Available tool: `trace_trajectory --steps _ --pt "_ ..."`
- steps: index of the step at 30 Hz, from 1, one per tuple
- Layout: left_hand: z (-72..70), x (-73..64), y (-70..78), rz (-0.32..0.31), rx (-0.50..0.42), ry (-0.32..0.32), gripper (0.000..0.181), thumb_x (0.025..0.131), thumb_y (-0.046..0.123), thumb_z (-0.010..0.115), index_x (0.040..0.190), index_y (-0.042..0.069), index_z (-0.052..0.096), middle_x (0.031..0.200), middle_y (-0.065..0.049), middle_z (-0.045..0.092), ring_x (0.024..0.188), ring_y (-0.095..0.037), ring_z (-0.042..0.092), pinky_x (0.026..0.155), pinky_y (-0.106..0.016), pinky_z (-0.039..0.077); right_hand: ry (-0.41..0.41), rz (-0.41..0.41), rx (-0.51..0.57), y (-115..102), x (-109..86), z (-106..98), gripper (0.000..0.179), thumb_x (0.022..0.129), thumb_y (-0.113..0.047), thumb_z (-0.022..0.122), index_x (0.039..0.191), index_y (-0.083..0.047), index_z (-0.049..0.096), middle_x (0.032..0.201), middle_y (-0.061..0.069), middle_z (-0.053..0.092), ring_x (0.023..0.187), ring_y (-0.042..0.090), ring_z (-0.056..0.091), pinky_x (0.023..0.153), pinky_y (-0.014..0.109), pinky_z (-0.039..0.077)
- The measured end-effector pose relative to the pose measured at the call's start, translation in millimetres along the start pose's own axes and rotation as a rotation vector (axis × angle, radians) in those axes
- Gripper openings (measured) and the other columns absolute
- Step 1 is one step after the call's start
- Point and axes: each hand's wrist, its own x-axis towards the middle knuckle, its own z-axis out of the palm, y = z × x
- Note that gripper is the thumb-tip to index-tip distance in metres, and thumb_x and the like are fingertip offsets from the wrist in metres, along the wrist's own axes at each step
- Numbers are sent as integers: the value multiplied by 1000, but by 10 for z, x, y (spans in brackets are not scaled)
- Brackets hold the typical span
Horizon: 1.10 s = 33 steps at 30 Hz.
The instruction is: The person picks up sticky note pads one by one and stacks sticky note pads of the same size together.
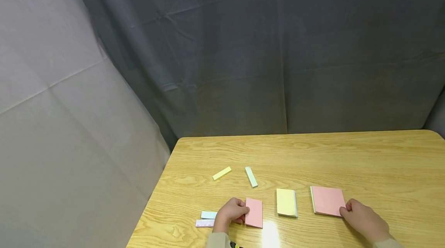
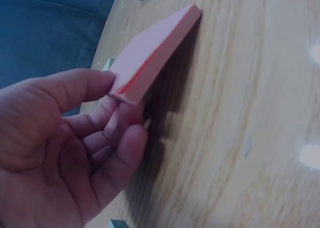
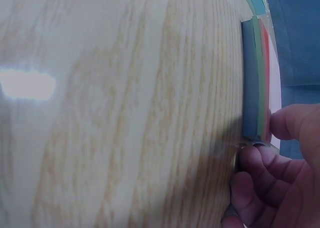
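Note:
My left hand (image 1: 231, 211) pinches a small pink sticky note pad (image 1: 255, 213) by its left edge. In the left wrist view the thumb lies on the pad's upper face with fingers underneath, and the pad is tilted over the table. To the right, my right hand (image 1: 368, 221) grips the near right corner of a larger pink sticky note pad (image 1: 328, 200). That pad tops a stack whose green and blue layers (image 3: 251, 80) show in the right wrist view. There the thumb rests on top and curled fingers meet the lower edge.
Between the hands lies a yellow sticky note pad (image 1: 286, 201) over a bluish layer. Farther back are a yellow strip pad (image 1: 221, 173) and a pale green one (image 1: 251, 177). Beside my left wrist sit a light blue strip (image 1: 208, 215) and a lilac strip (image 1: 204, 223), partly hidden.

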Motion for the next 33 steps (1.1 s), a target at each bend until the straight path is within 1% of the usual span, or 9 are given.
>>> trace_trajectory --steps 8,11,17,22,25,29,33 --pt "5 15 -14 -7 -34 6 9 82 5 56 73 4 55 55 0 46 47 -8 45 44 -20 41 -6 18 -13 12 46 1 31 86 -34 44 84 -4 50 65 2 44 60 18 44 52 32 33" --pt "-6 24 0 -6 -64 15 7 81 6 55 75 3 56 55 1 46 47 -8 44 43 -19 40 -3 16 -17 10 39 8 30 86 -33 44 83 -4 50 64 1 45 60 18 44 51 31 33" --pt "-46 45 48 19 -119 28 6 83 6 55 80 1 57 56 0 47 47 -8 43 43 -17 38 1 12 -19 -7 18 12 29 86 -32 44 82 -4 50 64 1 44 59 18 43 51 31 32" --pt "-59 88 98 43 -133 32 7 83 6 55 77 2 55 54 -1 47 45 -8 42 42 -17 37 -7 30 -22 -28 25 -8 28 86 -31 44 82 -4 50 64 1 44 60 18 44 51 31 32" --pt "-52 130 125 49 -132 39 6 82 7 55 78 3 55 55 0 48 45 -8 44 42 -17 39 -11 42 -23 -28 37 -5 29 85 -32 44 81 -4 50 64 1 45 61 18 44 52 32 32" --pt "-38 183 159 54 -141 45 5 83 7 55 83 2 55 59 0 50 49 -8 47 46 -20 43 -12 47 -31 -19 47 9 27 85 -32 44 79 -5 49 64 1 44 61 18 43 52 32 31" --pt "-28 217 204 70 -152 46 6 84 8 54 84 2 55 59 0 50 51 -9 48 47 -20 44 -16 48 -36 -18 51 14 27 85 -31 44 79 -5 49 63 2 43 60 18 43 53 32 30"
